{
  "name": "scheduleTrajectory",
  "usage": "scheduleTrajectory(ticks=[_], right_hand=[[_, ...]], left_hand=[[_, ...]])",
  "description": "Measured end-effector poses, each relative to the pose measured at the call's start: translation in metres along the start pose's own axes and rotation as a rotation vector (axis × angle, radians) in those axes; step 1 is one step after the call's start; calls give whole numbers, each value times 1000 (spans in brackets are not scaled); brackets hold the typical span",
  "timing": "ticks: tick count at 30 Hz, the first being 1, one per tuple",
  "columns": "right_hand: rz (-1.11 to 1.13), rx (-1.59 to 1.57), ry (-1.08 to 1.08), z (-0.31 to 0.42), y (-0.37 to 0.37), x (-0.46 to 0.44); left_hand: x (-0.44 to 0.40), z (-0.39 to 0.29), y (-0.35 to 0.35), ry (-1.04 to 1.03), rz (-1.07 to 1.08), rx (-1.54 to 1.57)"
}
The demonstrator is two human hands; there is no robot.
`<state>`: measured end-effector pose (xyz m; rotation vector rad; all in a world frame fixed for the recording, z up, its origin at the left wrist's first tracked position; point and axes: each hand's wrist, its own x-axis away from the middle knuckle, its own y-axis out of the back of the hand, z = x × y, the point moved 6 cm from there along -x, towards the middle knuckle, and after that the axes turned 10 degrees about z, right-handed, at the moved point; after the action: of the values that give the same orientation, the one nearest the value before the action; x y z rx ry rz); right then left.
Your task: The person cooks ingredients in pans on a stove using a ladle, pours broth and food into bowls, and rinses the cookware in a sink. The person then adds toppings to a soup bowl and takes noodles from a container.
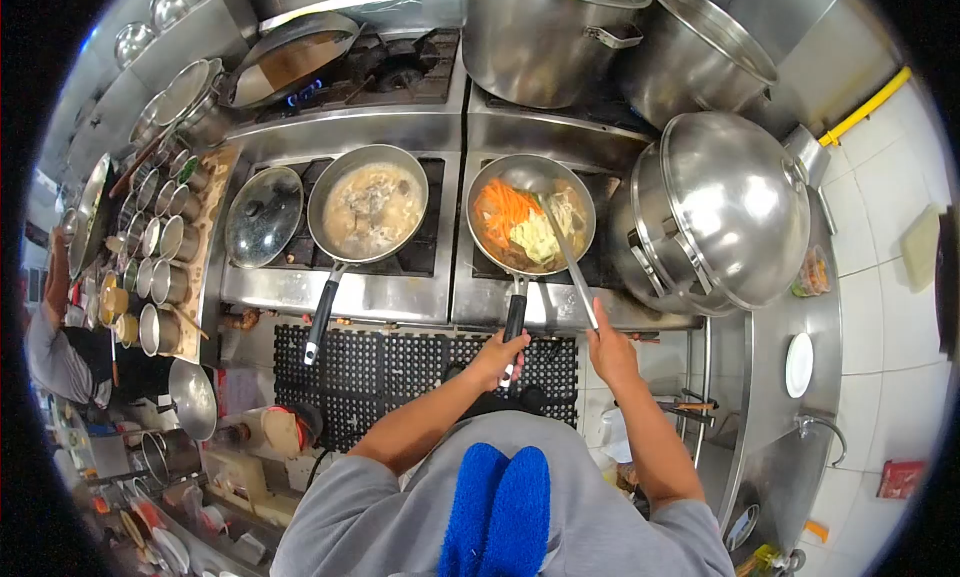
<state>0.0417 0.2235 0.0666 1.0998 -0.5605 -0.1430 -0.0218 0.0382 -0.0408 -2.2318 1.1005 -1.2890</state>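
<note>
My left hand [494, 359] is closed around the black handle [515, 319] of the right frying pan [472, 245]. In that pan lie orange carrot strips [506, 213], pale yellow-green shredded vegetable [534, 239] and some liquid. My right hand [613, 355] grips a long metal ladle [574, 267], whose bowl end is inside the pan near its far rim. Left of it, a second pan [420, 227] holds a bubbling, pale brown broth, its handle [321, 322] pointing toward me with no hand on it.
A glass lid [264, 217] rests at the stove's left. Large steel pots [555, 47] stand behind, and a domed steel lid [740, 207] is at right. Metal containers [160, 329] line the left counter. A blackened wok [290, 62] sits over a flame. Another person [65, 352] is at far left.
</note>
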Motion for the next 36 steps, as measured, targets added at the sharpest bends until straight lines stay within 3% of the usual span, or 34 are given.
scheduleTrajectory(ticks=[10,36], right_hand=[[41,51,-29,12,-11,43],[25,5,10,-5,-36,45]], left_hand=[[4,-11,6,-13,17,4],[0,-10,10,-21,23,-12]])
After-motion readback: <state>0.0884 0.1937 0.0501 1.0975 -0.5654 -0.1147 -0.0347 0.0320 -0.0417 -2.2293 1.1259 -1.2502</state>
